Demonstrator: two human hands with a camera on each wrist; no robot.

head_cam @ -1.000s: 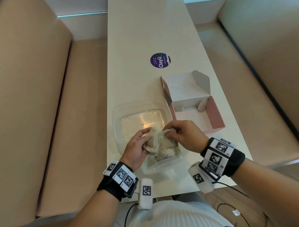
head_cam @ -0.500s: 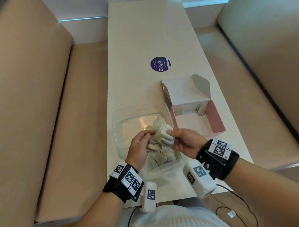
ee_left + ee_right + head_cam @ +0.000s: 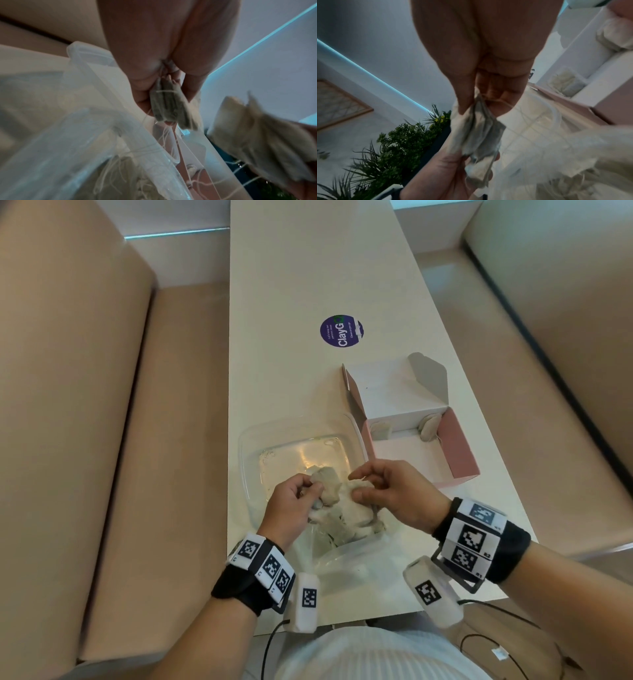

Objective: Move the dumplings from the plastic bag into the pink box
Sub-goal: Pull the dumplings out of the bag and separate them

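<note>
While half a second ago both hands held one clump up high, now the left hand (image 3: 291, 501) pinches one dumpling (image 3: 327, 484) and the right hand (image 3: 387, 491) pinches another (image 3: 481, 129) — pulled apart, low over the plastic bag (image 3: 349, 549), ready for the pink box (image 3: 459, 446).

"ClayGo" — apparently — on round sticker (image 3: 341, 331)

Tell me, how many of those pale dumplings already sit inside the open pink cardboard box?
2. One pale wrapped dumpling leans in the far-left corner of the pink cardboard box, another dumpling against the far wall toward the right. The near wall could hide more.
</note>
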